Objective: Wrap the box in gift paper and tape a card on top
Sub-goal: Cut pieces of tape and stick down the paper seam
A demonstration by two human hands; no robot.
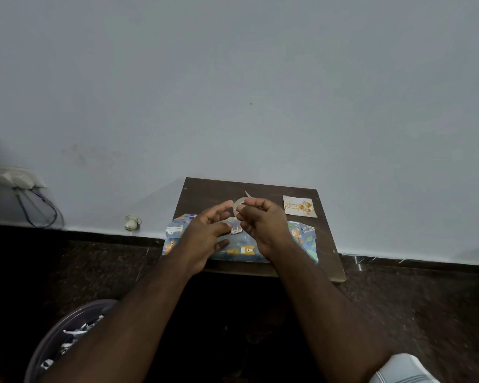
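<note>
Head view: wrapped box (241, 251) lay low-centre on the desk (327, 244), long axis left-right, directly beneath both hands. Left hand (205, 239) fingers loosely spread, touching the tape roll (239, 205); right hand (263, 225) fingers pinched the roll. Card (299, 206) sat further back, right, nearer the right hand.

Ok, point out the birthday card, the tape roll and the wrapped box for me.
birthday card (299, 207): head view, middle of its printed face.
tape roll (237, 203): head view, left arc of the ring between the hands.
wrapped box (241, 250): head view, paper on its near top between the wrists.
</note>
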